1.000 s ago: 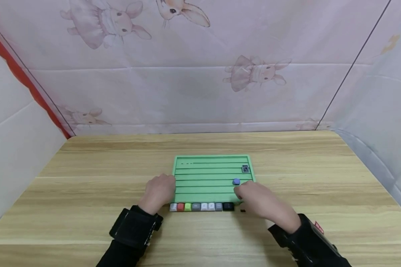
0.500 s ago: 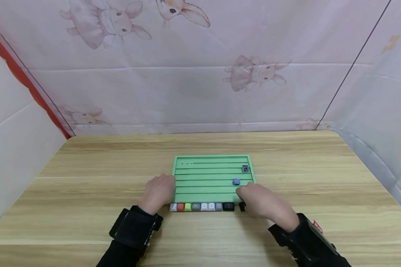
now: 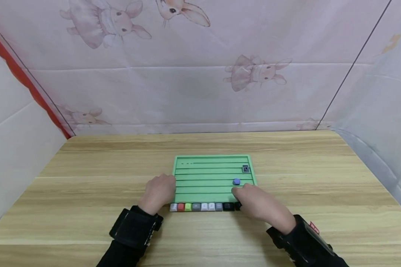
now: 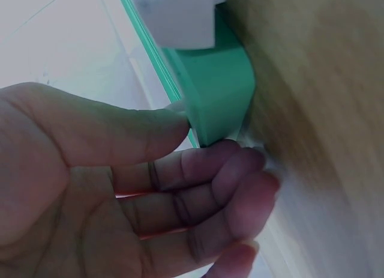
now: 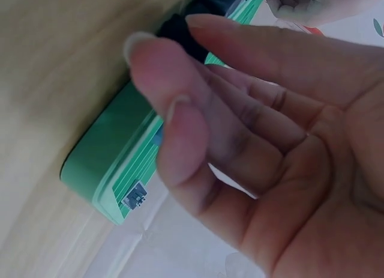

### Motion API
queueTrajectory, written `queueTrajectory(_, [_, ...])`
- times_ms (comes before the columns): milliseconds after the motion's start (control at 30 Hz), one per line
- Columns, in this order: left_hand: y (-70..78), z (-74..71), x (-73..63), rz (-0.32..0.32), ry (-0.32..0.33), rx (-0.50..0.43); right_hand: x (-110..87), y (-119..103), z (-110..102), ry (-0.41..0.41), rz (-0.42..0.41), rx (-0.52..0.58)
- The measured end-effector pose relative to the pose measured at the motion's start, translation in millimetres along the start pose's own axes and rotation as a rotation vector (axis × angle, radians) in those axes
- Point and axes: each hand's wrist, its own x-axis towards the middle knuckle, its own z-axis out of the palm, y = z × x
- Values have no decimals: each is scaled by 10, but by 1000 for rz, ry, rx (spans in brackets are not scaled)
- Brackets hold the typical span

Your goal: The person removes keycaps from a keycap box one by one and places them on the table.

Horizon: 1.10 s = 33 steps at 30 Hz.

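Note:
A green ridged tray [image 3: 204, 183] lies on the table. My left hand [image 3: 158, 191] grips its left side, thumb on the rim and fingers curled by the wall [image 4: 222, 86]. Along the tray's near edge runs a row of keycaps: pale, red [image 3: 180, 207], lime [image 3: 188, 207], grey, white and a wider black one [image 3: 228, 207]. At the row's right end my right hand [image 3: 262, 204] pinches another black keycap [image 5: 180, 35] between thumb and fingers, right beside the wide black one. The hand partly hides this keycap in the head view.
Inside the tray sit a blue-purple keycap [image 3: 236, 181] and, further back on the right, a small dark square piece with a light frame [image 3: 245, 169]. The wooden table [image 3: 103, 159] extends around the tray, up to a rabbit-print curtain [image 3: 187, 96] behind it.
My right hand has slid slightly left, bringing the black keycap from a gap away up to the wide black one at the row's end. The left hand and tray stay put.

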Motion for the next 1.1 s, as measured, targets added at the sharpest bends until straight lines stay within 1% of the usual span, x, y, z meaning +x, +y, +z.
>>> queueTrajectory(133, [-2,1,-2,1,1,-1,2,-5,11,11,-7,-2])
queueTrajectory(333, [-4,11,7,-3,-3,-3,-9,-4,-29,2,-7,6])
queueTrajectory(467, [-6,18,10,-1,-2,-1,-13,6,-85,20,27,10])
queueTrajectory(700, [-6,21,13,-1,-2,4,-8,47,-169,56,120,10])
queueTrajectory(900, [-4,13,5,1,1,4,26,103,-242,102,154,9])
queueTrajectory(1000, [-5,10,1,2,1,5,76,126,-268,102,178,7])
queueTrajectory(1100, [-2,8,4,-1,1,4,147,145,-276,84,199,12])
